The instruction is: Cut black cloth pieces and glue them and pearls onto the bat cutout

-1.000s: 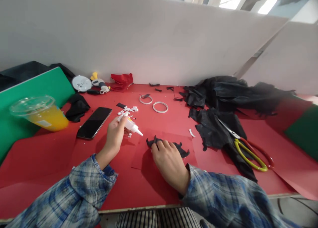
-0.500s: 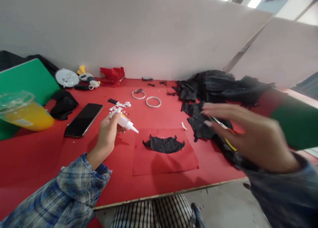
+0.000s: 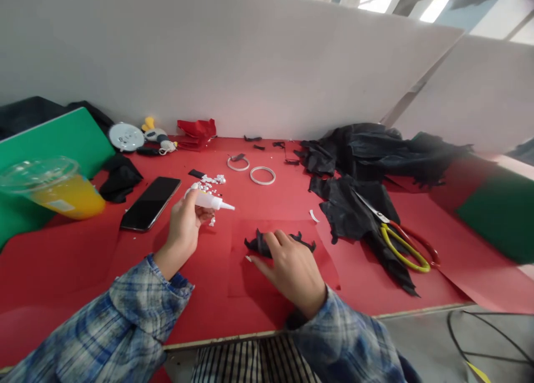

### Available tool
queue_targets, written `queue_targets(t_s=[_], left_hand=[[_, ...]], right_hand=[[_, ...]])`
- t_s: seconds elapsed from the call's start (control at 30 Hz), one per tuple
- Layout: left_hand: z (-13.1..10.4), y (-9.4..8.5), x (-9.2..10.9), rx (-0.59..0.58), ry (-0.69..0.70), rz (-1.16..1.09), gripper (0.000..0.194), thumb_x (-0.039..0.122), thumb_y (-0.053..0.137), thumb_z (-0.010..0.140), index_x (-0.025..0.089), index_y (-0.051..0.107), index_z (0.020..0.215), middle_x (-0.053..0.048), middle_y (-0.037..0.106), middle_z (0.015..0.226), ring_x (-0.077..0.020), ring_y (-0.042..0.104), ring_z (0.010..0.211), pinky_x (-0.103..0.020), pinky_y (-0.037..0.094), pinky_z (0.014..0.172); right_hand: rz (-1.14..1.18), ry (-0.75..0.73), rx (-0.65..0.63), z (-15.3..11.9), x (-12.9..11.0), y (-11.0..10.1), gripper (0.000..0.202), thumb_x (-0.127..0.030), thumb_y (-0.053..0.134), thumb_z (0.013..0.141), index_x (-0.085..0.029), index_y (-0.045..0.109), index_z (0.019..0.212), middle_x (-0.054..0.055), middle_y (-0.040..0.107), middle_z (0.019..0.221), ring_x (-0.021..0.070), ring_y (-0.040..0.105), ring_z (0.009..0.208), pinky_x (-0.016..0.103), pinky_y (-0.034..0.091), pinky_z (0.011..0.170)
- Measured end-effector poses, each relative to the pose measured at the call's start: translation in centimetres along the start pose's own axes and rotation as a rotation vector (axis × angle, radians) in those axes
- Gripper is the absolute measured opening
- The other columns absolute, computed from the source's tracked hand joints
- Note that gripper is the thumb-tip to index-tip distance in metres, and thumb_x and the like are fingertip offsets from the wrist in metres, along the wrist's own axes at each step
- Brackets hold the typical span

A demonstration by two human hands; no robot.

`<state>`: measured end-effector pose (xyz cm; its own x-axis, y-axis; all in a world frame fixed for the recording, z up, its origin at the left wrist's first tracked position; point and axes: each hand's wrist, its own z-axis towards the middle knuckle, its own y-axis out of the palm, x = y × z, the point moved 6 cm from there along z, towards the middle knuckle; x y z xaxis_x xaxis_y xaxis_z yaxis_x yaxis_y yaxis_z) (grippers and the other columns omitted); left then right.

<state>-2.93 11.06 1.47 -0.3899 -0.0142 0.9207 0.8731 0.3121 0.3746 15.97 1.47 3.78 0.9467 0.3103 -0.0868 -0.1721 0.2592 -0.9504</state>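
Note:
My left hand [image 3: 182, 227] is closed around a small white glue bottle [image 3: 208, 201], its pointed nozzle aimed right. White bits [image 3: 214, 179] lie just beyond that hand. My right hand [image 3: 290, 263] rests over a black cut-out shape [image 3: 262, 244], thumb spread from the bent fingers, and covers the middle of the shape. Small points show at the ends of the cut-out. Beneath it lies a red sheet [image 3: 246, 280] on the red table [image 3: 200, 316]. Whether the fingertips press on the cut-out or hover just above it is hard to see.
Scissors [image 3: 406, 246] lie on black fabric [image 3: 346, 207] to the right. Two white rings [image 3: 262, 175] and black scraps sit mid-table. On the left are a phone [image 3: 151, 203], a cup of orange drink [image 3: 69, 194] and a green board [image 3: 62, 135]. A white wall [image 3: 250, 60] closes off the back.
My right hand has come from near the scissors on the right to the black cut-out, uncovering the scissors. The left hand still holds the glue bottle, its nozzle now tilted less downward.

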Motion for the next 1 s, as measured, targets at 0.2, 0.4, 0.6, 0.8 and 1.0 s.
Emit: queue_targets(t_s=[0.2,0.4,0.6,0.8,1.0], left_hand=[[-0.1,0.8,0.3,-0.130,0.021,-0.107,0.026,0.034,0.073,0.071,0.016,0.058,0.085,-0.004,0.071,0.084,-0.0147,0.070,0.075,-0.025,0.056,0.072],[-0.2,0.6,0.4,-0.156,0.235,0.304,0.040,0.035,0.078,0.065,0.018,0.055,0.094,-0.005,0.066,0.094,-0.0157,0.067,0.075,-0.022,0.053,0.058],[-0.7,0.6,2.2,-0.125,0.375,0.459,0.036,0.036,0.072,0.070,0.019,0.051,0.094,0.000,0.061,0.081,-0.0125,0.063,0.061,-0.023,0.052,0.053],[-2.6,2.7,1.5,-0.407,0.233,0.350,0.042,0.025,0.076,0.062,0.020,0.050,0.094,0.003,0.062,0.073,-0.0119,0.063,0.062,-0.022,0.053,0.058],[-5.1,4.1,-1.7,-0.646,0.089,0.421,0.023,0.029,0.074,0.071,0.017,0.059,0.084,-0.002,0.066,0.079,-0.0146,0.064,0.073,-0.026,0.053,0.067]], right_hand=[[-0.111,-0.053,0.023,0.3,-0.5,2.2,0.008,-0.019,0.055,0.089,-0.017,0.058,0.082,0.007,0.066,0.072,0.0200,0.065,0.063,0.026,0.036,0.048],[0.000,-0.037,0.198,-0.9,0.2,1.8,0.021,-0.012,0.043,0.087,-0.018,0.056,0.072,0.004,0.061,0.064,0.0161,0.058,0.053,0.026,0.032,0.047],[0.346,0.188,0.210,-2.1,2.2,1.1,0.019,-0.019,0.045,0.087,-0.018,0.057,0.072,0.001,0.058,0.061,0.0120,0.054,0.047,0.022,0.036,0.048],[0.334,0.305,0.220,-2.6,3.0,1.4,0.025,-0.025,0.045,0.087,-0.019,0.054,0.064,0.001,0.056,0.058,0.0134,0.052,0.047,0.023,0.034,0.047],[0.372,0.336,0.204,-2.6,3.1,1.7,0.021,-0.025,0.046,0.085,-0.019,0.053,0.066,0.001,0.056,0.058,0.0134,0.052,0.048,0.023,0.035,0.048]])
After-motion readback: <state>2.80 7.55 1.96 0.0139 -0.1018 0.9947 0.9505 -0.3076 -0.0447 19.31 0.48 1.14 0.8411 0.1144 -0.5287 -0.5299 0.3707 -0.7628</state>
